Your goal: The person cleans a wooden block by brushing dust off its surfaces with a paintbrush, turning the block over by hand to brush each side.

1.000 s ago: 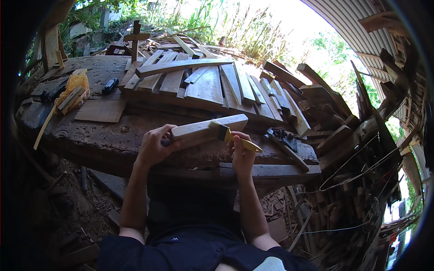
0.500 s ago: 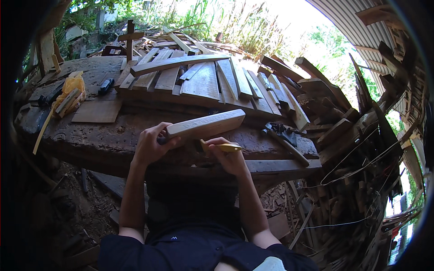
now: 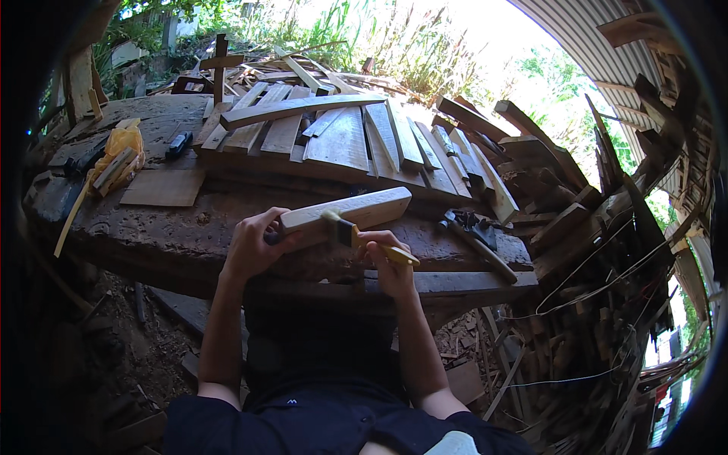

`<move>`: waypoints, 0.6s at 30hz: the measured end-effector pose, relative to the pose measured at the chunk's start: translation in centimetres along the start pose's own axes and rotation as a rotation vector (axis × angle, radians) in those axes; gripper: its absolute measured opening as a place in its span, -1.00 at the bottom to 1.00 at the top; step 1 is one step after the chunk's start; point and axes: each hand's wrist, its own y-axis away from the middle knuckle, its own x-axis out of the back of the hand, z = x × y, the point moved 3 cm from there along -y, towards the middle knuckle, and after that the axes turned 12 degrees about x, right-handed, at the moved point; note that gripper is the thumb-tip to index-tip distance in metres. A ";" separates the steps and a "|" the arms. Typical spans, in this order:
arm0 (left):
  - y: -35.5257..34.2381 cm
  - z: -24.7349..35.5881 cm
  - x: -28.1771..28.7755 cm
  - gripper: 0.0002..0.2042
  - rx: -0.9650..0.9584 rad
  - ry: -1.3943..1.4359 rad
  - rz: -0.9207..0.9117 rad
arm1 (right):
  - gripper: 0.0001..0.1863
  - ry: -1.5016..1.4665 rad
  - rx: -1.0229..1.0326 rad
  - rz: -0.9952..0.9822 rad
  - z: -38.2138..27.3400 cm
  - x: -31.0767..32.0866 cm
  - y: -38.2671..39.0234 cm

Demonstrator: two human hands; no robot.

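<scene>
I watch brushing near the front edge of the table (image 3: pixel 174 239): left hand (image 3: pixel 252 243) pinches block (image 3: pixel 371 208), right hand (image 3: pixel 393 271) brush (image 3: pixel 346 233); another stroke would need steadiness.

Brush (image 3: pixel 348 233) back up against block (image 3: pixel 368 208)

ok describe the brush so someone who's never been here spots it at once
Find the big, dark wooden bench across the middle. At its near side, the right grip holds the brush to a pale wooden block. Its yellow handle and dark collar set it apart from that block and the long-handled tool to the right.
</scene>
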 end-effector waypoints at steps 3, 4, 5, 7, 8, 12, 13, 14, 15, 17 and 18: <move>0.0 0.1 0.0 -0.53 0.016 0.003 -0.002 | -0.79 -0.111 -0.104 0.002 -0.2 -0.2 -0.2; 0.1 0.0 0.0 -0.57 0.025 -0.006 -0.003 | -0.79 -0.111 -0.104 0.005 0.2 -0.3 -0.1; 0.0 0.0 0.0 -0.60 0.035 -0.015 -0.001 | -0.79 -0.030 -0.080 0.138 0.7 0.0 -0.2; -0.1 0.1 0.0 -0.56 0.026 -0.010 -0.003 | -0.80 0.051 -0.054 0.271 1.2 0.7 0.0; -0.1 0.0 0.1 -0.52 0.023 -0.006 -0.003 | -0.80 0.071 -0.069 0.366 1.2 1.1 0.2; -0.2 -0.1 0.2 -0.51 0.021 0.005 -0.008 | -0.75 0.233 0.029 0.383 1.1 1.0 0.3; -0.1 0.2 0.4 -0.52 -0.008 0.024 -0.021 | -0.75 0.234 0.028 0.383 0.9 1.0 0.5; -0.1 0.5 0.6 -0.52 -0.039 0.043 -0.031 | -0.78 0.092 -0.022 0.288 1.0 0.7 0.6; -0.1 0.6 0.6 -0.52 -0.039 0.043 -0.029 | -0.80 -0.049 -0.073 0.191 0.9 0.3 0.6; 0.1 1.3 0.6 -0.50 -0.218 0.012 -0.005 | -0.81 -0.116 -0.078 0.194 0.5 0.2 0.5; 0.1 1.2 0.7 -0.50 -0.219 0.013 -0.003 | -0.81 -0.183 -0.085 0.199 0.3 0.1 0.4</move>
